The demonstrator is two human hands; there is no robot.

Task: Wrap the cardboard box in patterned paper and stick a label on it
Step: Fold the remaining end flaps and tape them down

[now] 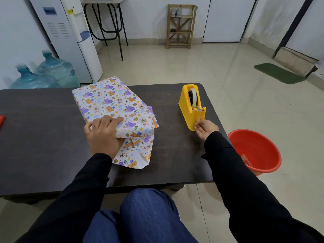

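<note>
The box lies on the dark table, covered in white paper printed with purple and orange animals. Its near end is unsealed, and loose paper flaps hang down onto the table. My left hand presses on the near top edge of the box, fingers curled over a folded flap. My right hand is at the front of the yellow tape dispenser, thumb and fingers pinching at what looks like a clear strip of tape; the strip itself is hard to see.
A red bucket stands on the floor right of the table. A small red object lies at the table's left edge. Water bottles and a dispenser stand behind the table.
</note>
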